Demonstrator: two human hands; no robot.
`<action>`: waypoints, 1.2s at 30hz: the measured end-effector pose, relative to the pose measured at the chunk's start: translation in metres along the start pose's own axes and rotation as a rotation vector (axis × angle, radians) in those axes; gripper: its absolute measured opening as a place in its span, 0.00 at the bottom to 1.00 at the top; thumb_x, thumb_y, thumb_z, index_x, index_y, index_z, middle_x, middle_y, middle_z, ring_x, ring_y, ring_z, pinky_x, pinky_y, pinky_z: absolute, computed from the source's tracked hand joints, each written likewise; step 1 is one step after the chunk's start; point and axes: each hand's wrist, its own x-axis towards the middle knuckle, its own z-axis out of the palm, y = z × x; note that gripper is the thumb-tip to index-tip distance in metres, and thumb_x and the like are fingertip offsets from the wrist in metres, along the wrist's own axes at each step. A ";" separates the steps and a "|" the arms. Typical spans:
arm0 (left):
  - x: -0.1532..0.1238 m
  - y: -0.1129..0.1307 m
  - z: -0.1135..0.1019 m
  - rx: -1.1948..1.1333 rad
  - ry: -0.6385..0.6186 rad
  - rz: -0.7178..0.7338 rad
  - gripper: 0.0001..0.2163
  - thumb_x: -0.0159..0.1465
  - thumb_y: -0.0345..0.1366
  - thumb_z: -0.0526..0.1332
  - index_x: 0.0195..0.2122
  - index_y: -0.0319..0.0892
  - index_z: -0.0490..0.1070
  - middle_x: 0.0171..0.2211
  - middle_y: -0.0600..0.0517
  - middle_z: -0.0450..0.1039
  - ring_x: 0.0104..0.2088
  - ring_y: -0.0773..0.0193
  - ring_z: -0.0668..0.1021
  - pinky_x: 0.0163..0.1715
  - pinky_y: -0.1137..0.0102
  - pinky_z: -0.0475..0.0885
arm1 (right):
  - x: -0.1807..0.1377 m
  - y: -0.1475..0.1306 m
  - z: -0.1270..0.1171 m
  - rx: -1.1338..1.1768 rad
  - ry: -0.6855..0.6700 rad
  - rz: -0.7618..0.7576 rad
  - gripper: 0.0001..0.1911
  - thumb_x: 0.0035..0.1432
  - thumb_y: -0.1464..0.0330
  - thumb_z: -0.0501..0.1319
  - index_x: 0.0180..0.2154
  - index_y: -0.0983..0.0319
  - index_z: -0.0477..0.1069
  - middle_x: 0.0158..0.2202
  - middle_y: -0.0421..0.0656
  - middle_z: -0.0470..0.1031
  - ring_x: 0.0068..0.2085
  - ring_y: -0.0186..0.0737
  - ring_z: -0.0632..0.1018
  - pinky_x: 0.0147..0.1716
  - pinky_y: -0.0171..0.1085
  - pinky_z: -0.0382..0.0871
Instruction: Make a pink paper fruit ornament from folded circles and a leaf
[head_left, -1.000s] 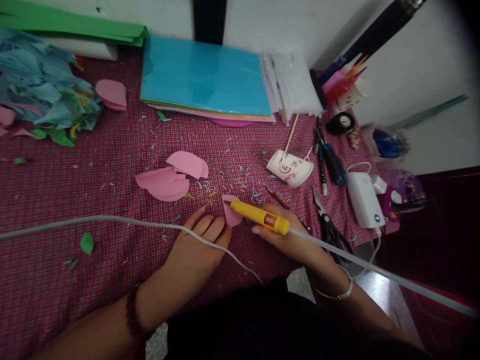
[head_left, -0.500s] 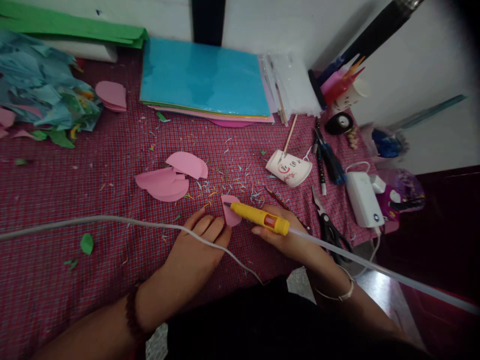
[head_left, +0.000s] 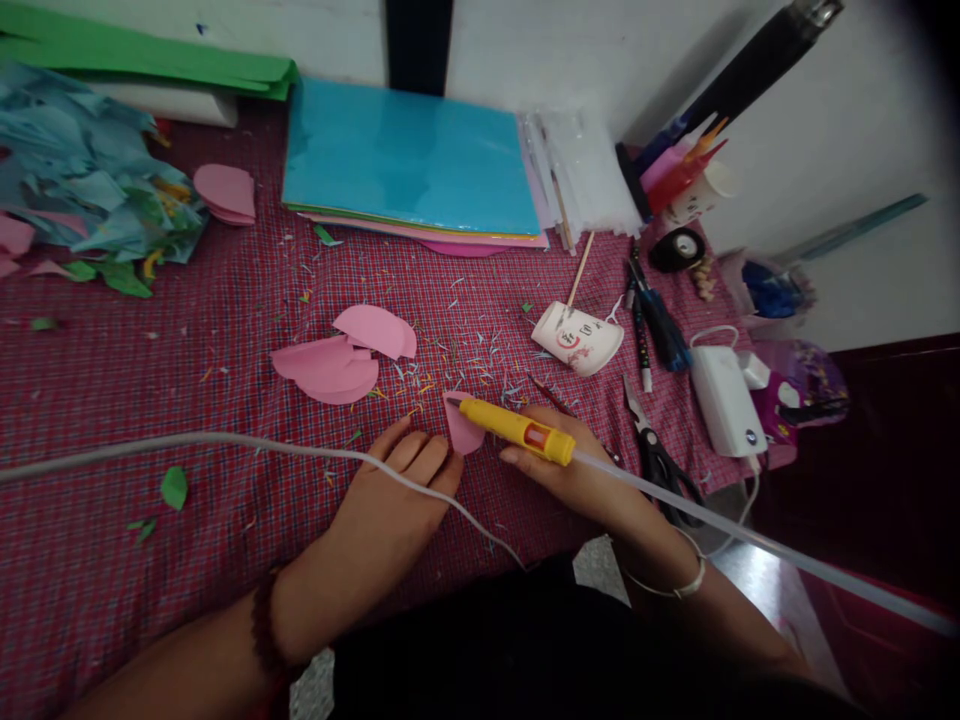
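Observation:
My right hand [head_left: 564,468] is closed round a yellow pen-shaped glue gun [head_left: 516,429] with a clear glue stick [head_left: 750,545] running out of its back. The gun's tip rests on a small pink paper petal [head_left: 460,432] lying on the red checked cloth [head_left: 225,300]. My left hand [head_left: 396,490] lies flat beside the petal, fingers together, fingertips at the petal's left edge, holding nothing. A grey cable [head_left: 225,445] runs across the back of my left hand.
More pink petals [head_left: 337,355] lie just beyond. A tipped paper cup [head_left: 579,338], scissors [head_left: 660,455], pens [head_left: 652,315] and a white box [head_left: 726,398] sit to the right. Coloured paper sheets [head_left: 409,160] and blue scraps [head_left: 82,190] lie at the back.
Almost nothing differs; the glue gun and my right hand have shifted very slightly, while my left hand stays where it was.

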 end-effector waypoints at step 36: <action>0.000 0.001 0.003 0.008 0.061 0.006 0.12 0.63 0.26 0.54 0.44 0.38 0.73 0.37 0.47 0.74 0.40 0.56 0.74 0.51 0.54 0.69 | -0.010 0.006 0.005 -0.041 -0.005 0.013 0.12 0.56 0.59 0.61 0.30 0.59 0.63 0.27 0.39 0.68 0.27 0.37 0.70 0.27 0.38 0.60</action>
